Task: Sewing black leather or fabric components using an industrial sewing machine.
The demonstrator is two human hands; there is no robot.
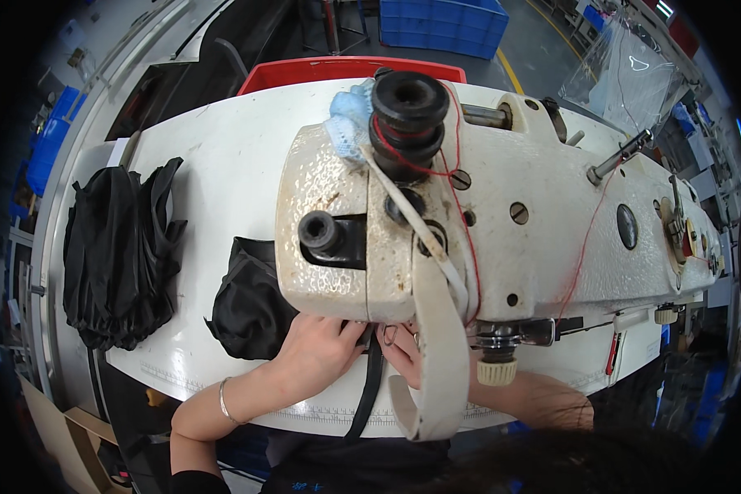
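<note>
The left hand (321, 350) and right hand (402, 358) (grips hidden, I couldn't tell) seemingly aligned the black strip (370, 389); next probably needed steady guiding.

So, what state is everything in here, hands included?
Sewing machine: running or stopped, cannot tell
Left hand: fingers bent, fingertips partly hidden
Pale band: hanging, curled at its lower end
Right hand: partly hidden behind the band
Black strip: unrolled lengthwise
Nearer black fabric: crumpled, partly hidden by the machine
Black fabric pile: bunched, creased
Light blue cloth: scrunched up
</note>
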